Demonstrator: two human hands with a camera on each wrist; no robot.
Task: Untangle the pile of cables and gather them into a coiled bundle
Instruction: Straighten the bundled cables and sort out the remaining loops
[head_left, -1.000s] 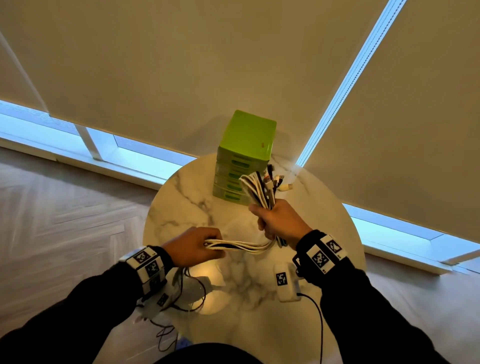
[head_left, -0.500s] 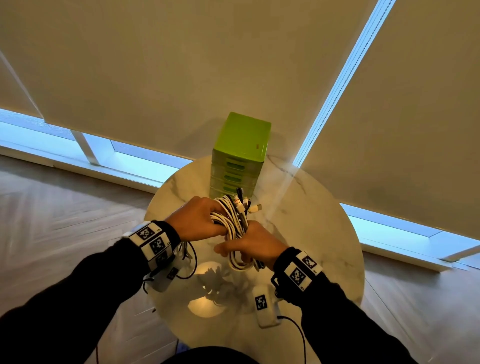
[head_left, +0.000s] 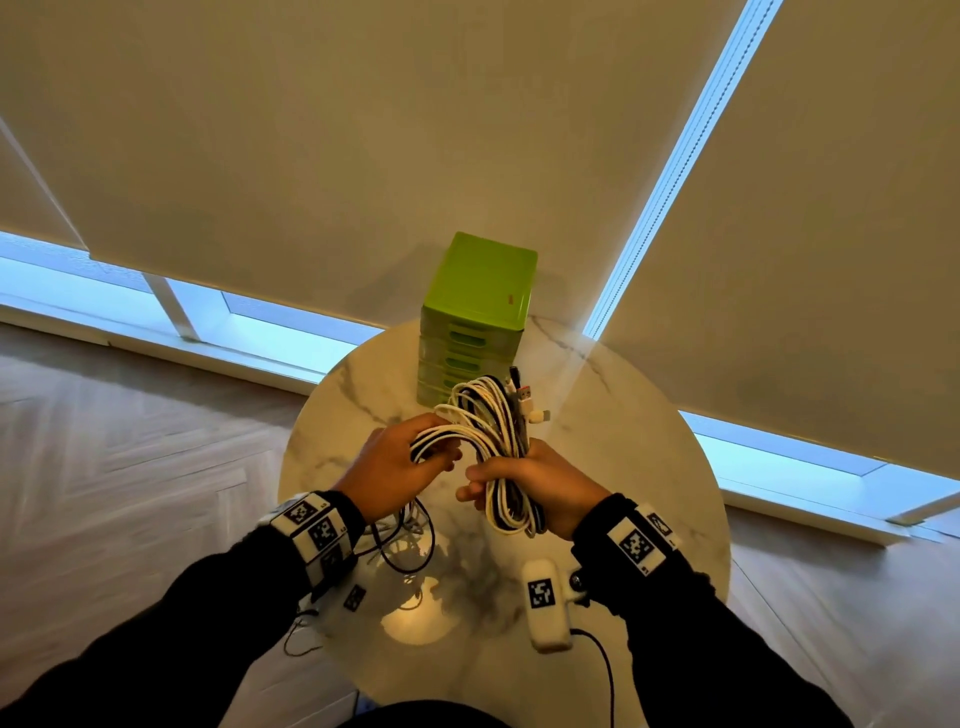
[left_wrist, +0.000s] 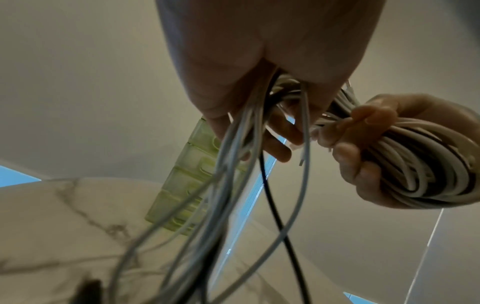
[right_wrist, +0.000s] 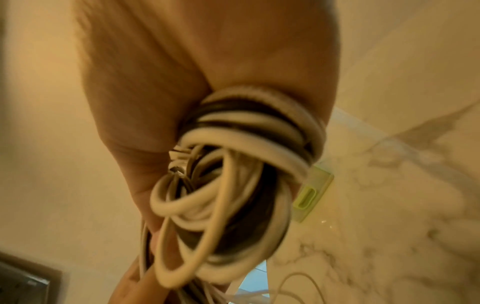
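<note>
A bundle of white and black cables (head_left: 493, 431) is looped into a coil above the round marble table (head_left: 649, 467). My right hand (head_left: 530, 486) grips the coil around its middle, with the loops showing close up in the right wrist view as the cable coil (right_wrist: 233, 174). My left hand (head_left: 400, 462) holds the strands that run off the coil's left side; they hang down as loose cable strands (left_wrist: 233, 185). Several plug ends (head_left: 527, 402) stick out at the coil's far side. The right hand (left_wrist: 363, 148) also shows in the left wrist view.
A green mini drawer unit (head_left: 475, 317) stands at the table's far edge, just beyond the coil. Thin dark wires (head_left: 410, 545) hang under my left wrist. Roller blinds (head_left: 363, 130) and low windows lie behind; wooden floor surrounds the table.
The hands were apart with cable stretched between them, then came together. Another loop has been laid onto the coil, which is now larger in my right hand.
</note>
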